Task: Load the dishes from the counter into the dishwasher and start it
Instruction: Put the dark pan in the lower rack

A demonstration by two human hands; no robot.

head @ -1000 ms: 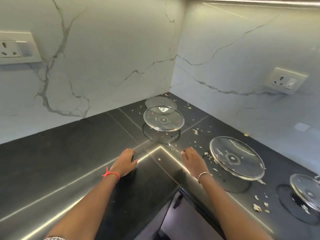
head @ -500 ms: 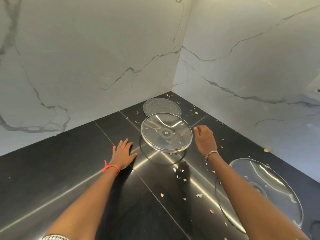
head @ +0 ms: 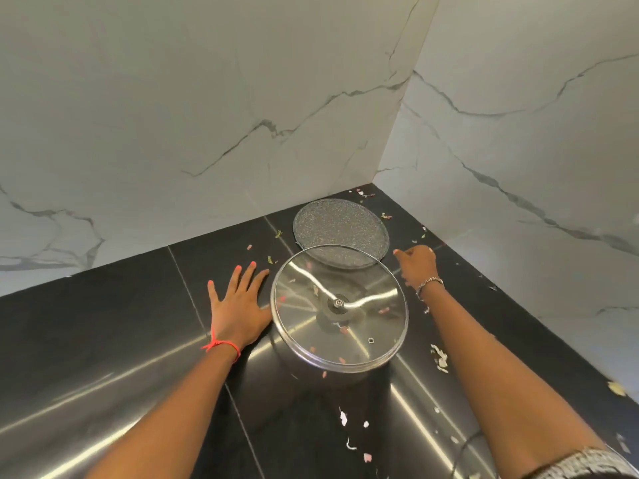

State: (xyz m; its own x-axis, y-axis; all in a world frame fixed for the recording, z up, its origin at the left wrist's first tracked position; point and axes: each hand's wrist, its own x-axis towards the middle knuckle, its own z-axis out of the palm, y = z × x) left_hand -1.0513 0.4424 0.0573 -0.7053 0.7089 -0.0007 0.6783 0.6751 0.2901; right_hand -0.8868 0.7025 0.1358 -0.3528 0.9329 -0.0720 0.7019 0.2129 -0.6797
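Note:
A round glass lid point(head: 340, 307) with a metal rim lies upside down on the black counter point(head: 103, 340), resting on its knob, with food bits on the glass. Behind it, in the corner, lies a dark speckled round plate point(head: 340, 226), partly overlapped by the lid. My left hand point(head: 238, 304) rests flat on the counter with fingers spread, just left of the lid's rim. My right hand point(head: 416, 266) hovers at the lid's far right edge, fingers loosely curled and holding nothing, close to the speckled plate.
White marble walls point(head: 207, 115) meet in a corner right behind the plate. Food scraps point(head: 439, 357) are scattered over the counter around and in front of the lid. A thin curved rim of another glass lid point(head: 463, 444) shows at the bottom right.
The view has moved closer to the corner. My right hand has gone farther back along the lid's right side toward the speckled plate. My left hand slid a little toward the lid.

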